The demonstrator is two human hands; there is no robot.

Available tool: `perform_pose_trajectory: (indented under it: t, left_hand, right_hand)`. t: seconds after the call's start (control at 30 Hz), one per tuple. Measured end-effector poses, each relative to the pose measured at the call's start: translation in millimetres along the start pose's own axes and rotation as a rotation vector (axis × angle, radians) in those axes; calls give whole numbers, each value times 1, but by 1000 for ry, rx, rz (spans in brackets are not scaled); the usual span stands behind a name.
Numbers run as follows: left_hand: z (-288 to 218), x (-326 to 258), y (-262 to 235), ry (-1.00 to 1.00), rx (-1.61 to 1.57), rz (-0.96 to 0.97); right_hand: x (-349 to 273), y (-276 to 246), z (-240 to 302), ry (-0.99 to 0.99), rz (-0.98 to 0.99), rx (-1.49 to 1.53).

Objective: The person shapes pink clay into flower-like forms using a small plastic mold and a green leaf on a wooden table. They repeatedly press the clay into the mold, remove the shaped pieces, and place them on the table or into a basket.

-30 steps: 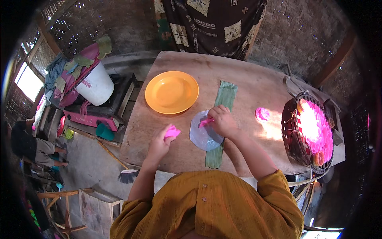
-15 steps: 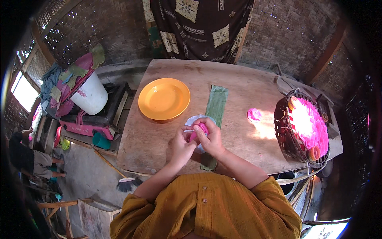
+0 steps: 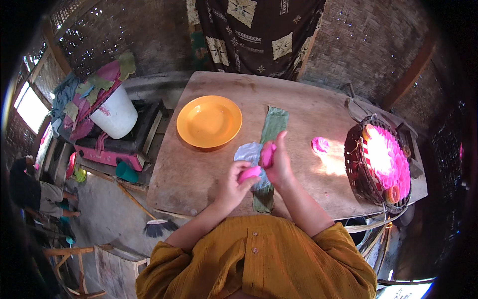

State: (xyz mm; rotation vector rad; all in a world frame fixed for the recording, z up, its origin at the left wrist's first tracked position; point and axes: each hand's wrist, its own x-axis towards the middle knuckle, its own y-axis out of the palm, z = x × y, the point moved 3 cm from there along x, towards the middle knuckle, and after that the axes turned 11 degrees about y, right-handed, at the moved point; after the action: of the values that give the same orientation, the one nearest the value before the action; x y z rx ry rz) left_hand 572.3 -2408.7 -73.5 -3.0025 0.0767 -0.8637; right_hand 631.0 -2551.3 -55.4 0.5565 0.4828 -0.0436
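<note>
My left hand [image 3: 228, 190] is pinched closed on a pink piece [image 3: 249, 174], smooth and dough-like, above the table. Slightly right of it, my right hand [image 3: 280, 172] holds another pink piece [image 3: 269, 154] against the palm, fingers partly hidden and thumb side raised. Beneath both hands lies a clear plastic sheet [image 3: 247, 151], partly covered by them. It overlaps a long green leaf strip [image 3: 275, 122] that runs across the table. A small ruffled pink piece [image 3: 319, 145] rests farther right, apart from my hands.
An orange plate [image 3: 209, 122] stands at the left of the wooden table [image 3: 194, 184]. On its right is a dark woven basket [image 3: 352, 167] of bright pink pieces, partly washed out by sunlight. A pink stove [image 3: 110, 156] bears a white bucket [image 3: 117, 114]. A person [image 3: 30, 187] is at far left.
My hands have moved apart from where they met around the pink material. Now a separate pink piece shows in each hand, and more of the plastic sheet is visible.
</note>
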Motion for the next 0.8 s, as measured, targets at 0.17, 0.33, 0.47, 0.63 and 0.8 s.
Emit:
perform_pose_trajectory:
  t: [0.17,0.33,0.47,0.63,0.8]
  left_hand:
    - [15,0,-65,59,718,22]
    - [11,13,-92,272,1002,31]
    - [-1,17,-77,402,626,-44]
    - [8,14,-119,140,181,-630]
    - [36,-4,-164,-212,-162,-839]
  right_hand:
    - [-1,-13,22,-10,227,-98]
    - [-19,17,-1,-21,429,-212]
    - [-47,77,-37,-27,785,-407]
    - [-13,98,-27,-239,676,-1098]
    - [80,102,4,-807,-160,-2112]
